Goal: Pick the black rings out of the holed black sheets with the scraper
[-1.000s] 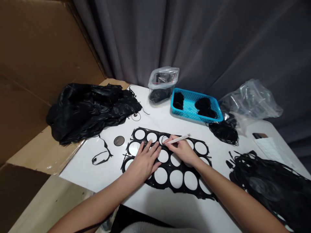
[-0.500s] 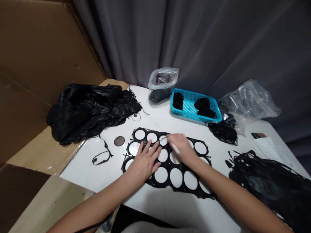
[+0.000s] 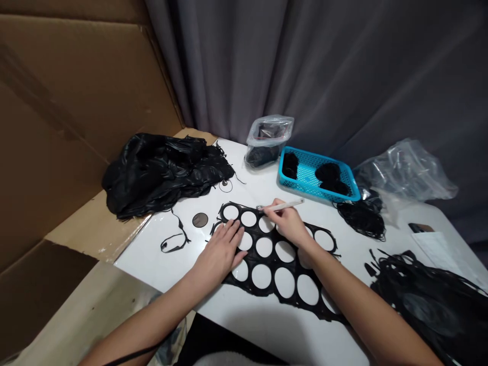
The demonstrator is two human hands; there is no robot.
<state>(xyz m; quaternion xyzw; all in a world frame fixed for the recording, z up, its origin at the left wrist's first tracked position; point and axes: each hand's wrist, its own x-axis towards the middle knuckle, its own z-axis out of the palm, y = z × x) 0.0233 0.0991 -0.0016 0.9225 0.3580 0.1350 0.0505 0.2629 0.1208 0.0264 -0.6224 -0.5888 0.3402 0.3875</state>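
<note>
A black sheet (image 3: 274,254) with rows of round holes lies flat on the white table (image 3: 251,315). My left hand (image 3: 221,249) rests on its left part, palm down with fingers stretched out. Near the sheet's far edge, my right hand (image 3: 287,223) is closed around a slim white pen-like tool (image 3: 285,205) with a metal-looking tip. That tip is by the upper rim of a hole; whether it touches the material I cannot tell. To the left lie a dark round disc (image 3: 200,220) and a loose black strip (image 3: 174,243).
A heap of black sheets (image 3: 163,173) lies at back left beside a cardboard box (image 3: 76,91). Behind are a clear bag (image 3: 267,142) and a blue basket (image 3: 301,189) holding black pieces. Tangled black scraps (image 3: 427,300) and a clear plastic bag (image 3: 412,170) are at right.
The view has shifted, so the table sits further right and slightly lower. My right hand, blurred before, now shows the white tool clearly at the sheet's far edge. My left hand stays on the sheet.
</note>
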